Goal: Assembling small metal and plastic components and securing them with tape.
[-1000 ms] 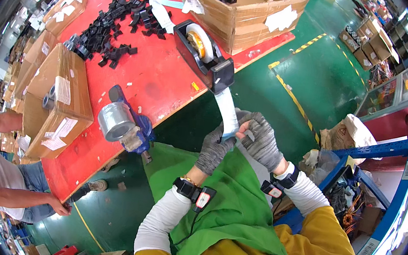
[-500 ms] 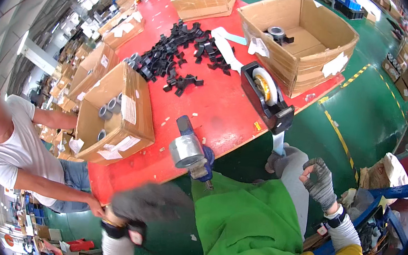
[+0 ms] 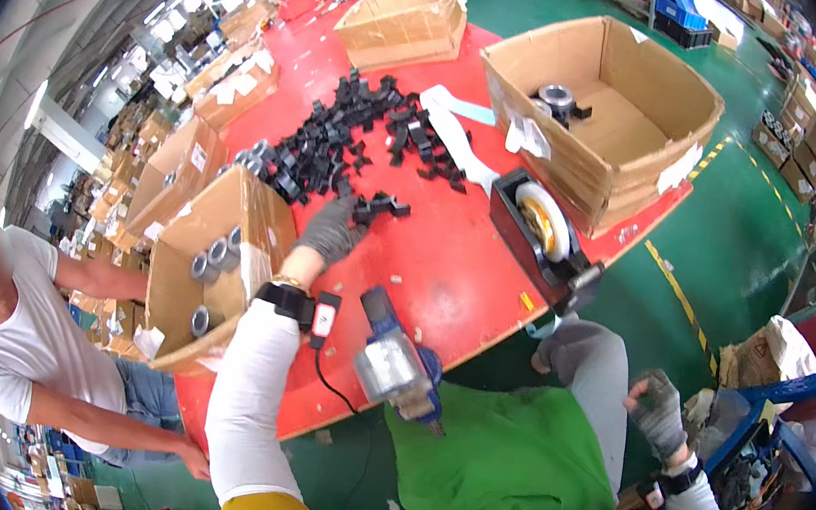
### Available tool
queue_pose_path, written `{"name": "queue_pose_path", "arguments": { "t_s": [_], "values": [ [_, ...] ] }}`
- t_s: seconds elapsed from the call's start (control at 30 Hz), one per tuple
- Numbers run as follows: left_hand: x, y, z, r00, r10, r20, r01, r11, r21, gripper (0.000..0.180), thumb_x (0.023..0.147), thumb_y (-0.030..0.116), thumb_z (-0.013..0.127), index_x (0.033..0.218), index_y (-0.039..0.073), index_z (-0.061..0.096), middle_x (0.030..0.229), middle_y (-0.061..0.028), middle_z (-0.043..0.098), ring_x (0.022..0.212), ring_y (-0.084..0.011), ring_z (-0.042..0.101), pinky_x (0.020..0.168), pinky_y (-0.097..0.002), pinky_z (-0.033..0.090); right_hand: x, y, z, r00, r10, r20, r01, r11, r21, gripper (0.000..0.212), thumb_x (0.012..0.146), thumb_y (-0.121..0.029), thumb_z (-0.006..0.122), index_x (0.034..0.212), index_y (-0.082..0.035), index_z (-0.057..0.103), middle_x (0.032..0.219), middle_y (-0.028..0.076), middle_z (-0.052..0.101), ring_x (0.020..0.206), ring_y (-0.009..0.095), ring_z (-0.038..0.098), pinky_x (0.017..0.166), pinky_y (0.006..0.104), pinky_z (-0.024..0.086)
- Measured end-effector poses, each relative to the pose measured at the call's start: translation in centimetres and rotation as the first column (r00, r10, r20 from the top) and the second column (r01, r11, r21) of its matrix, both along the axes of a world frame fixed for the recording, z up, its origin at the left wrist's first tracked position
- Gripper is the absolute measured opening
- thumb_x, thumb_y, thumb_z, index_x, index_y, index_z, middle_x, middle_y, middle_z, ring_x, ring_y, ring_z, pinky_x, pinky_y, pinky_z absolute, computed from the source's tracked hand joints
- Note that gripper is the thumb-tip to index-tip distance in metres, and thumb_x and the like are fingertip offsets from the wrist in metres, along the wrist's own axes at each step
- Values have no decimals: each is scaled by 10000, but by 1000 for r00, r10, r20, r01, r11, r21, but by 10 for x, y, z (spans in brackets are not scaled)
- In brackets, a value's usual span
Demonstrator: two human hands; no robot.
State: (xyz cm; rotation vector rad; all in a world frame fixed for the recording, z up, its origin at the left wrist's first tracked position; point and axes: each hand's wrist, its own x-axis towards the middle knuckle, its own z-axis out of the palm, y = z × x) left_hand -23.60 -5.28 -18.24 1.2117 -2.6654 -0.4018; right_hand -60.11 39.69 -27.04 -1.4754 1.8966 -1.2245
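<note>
My left hand (image 3: pixel 332 230), in a grey fingerless glove, reaches over the red table (image 3: pixel 428 257). Its fingers stretch to the near edge of a pile of black clip-like parts (image 3: pixel 326 135) and touch or nearly touch a few pieces; the fingertips are partly lost among them. My right hand (image 3: pixel 660 415), gloved alike, hovers off the table at the right. Its fingers curl loosely with the thumb apart, and nothing shows in them. Between my arms, a silver cylinder (image 3: pixel 393 366) sits in a blue fixture (image 3: pixel 420 397) at the table edge.
A black tape dispenser (image 3: pixel 541 235) stands at the table's right edge. Beyond it, a large carton (image 3: pixel 628 179) holds a grey ring and black pieces. Another carton (image 3: pixel 266 224) with grey rings is by my left forearm. A person (image 3: pixel 47 335) stands at the left, hand at the table corner.
My left hand has swung forward from the table's near left edge to the black parts. The right hand has dropped slightly, away from the table. The view has shifted a little.
</note>
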Motion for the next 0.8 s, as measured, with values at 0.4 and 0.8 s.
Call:
{"name": "queue_pose_path", "arguments": {
  "t_s": [0.4, 0.8],
  "values": [
    [-6, 34, 43, 996, 85, 39, -66, 931, -358, 166, 780, 196, 632, 836, 41, 660, 982, -168, 569, 840, -353, 584, 733, -418, 490, 18, -39, 9, 987, 155, 45, -157, 987, 47, 143, 671, -36, 689, 739, -44, 563, 802, 100, 569, 741, 259, 571, 689, 331, 465],
    [-27, 317, 82, 555, 403, -728, -48, 889, 456, 188, 789, 109, 699, 924, 12, 613, 870, -31, 591, 788, -130, 549, 747, -269, 446, 96, -118, 138, 792, 490, 364, -319, 841, -437, 121, 797, -75, 670, 807, -33, 558, 893, 58, 554, 812, 148, 548, 728, 278, 446]
  ]
}}
